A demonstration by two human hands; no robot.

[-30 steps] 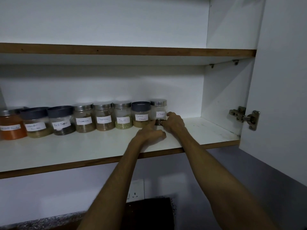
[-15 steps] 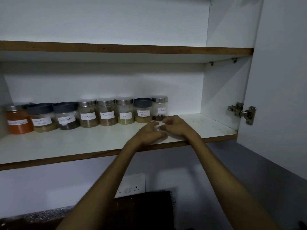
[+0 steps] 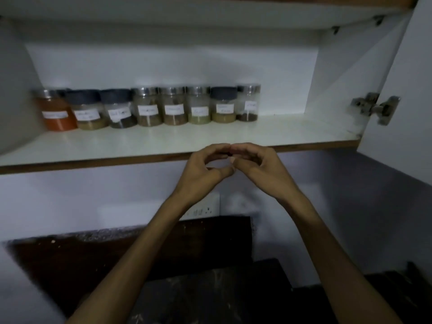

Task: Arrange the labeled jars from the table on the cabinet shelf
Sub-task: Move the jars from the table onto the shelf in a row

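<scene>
While our two bare hands hover in front of the brown front edge of the white cabinet shelf (image 3: 163, 141), we note that neither holds anything. Our left hand (image 3: 205, 169) has its fingers loosely curled with the thumb near the fingertips; our right hand (image 3: 259, 166) mirrors it at 3 o'clock, and the fingertips of both nearly meet, though blur keeps us from telling whether they touch.

Eight labeled clear jars stand in a row at the back of the shelf, at 12 o'clock from the hands and well apart from them. From the 9 o'clock end: an orange-filled jar with a steel lid (image 3: 57, 111), two dark-lidded jars (image 3: 87, 109), three steel-lidded jars (image 3: 174, 106), a dark-lidded jar of tan powder (image 3: 223, 105), and a steel-lidded jar of dark spice (image 3: 248, 102) at the 3 o'clock end. Neighbours stand just beside each other. Labels are too blurred to read.

At 3 o'clock, a metal hinge (image 3: 376, 107) joins the open white cabinet door (image 3: 406, 94). Below the shelf, a white wall socket (image 3: 205, 210) sits behind our left wrist.
</scene>
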